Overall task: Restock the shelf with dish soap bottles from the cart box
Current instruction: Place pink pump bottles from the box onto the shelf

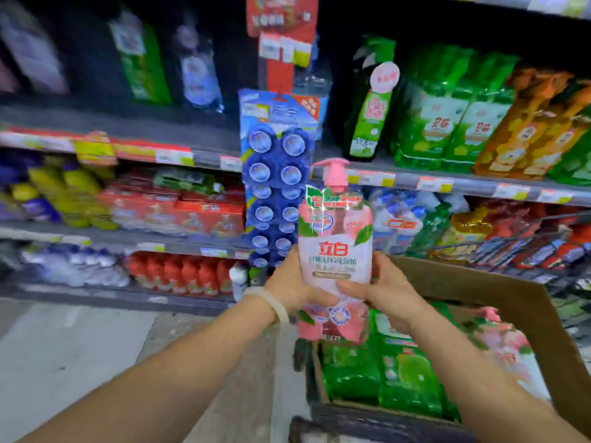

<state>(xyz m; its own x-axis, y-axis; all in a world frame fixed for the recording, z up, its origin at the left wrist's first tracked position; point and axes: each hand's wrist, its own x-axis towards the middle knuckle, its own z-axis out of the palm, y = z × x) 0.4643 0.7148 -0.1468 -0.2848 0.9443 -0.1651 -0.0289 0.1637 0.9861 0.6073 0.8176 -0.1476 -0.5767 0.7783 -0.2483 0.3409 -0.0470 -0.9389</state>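
A pink dish soap bottle with a pink pump top and a flower label stands upright in mid-air above the cart box. My left hand grips its lower left side and my right hand grips its lower right side. The cardboard cart box sits below at the right and holds green soap packs and another pink bottle lying on its side. The shelf ahead carries a dark green bottle and green and orange refill packs.
A hanging strip of blue round toilet cleaners drops down the shelf post just left of the bottle. Lower shelves at the left hold red, yellow and white bottles. The wire cart rim runs along the right. Grey floor lies at the lower left.
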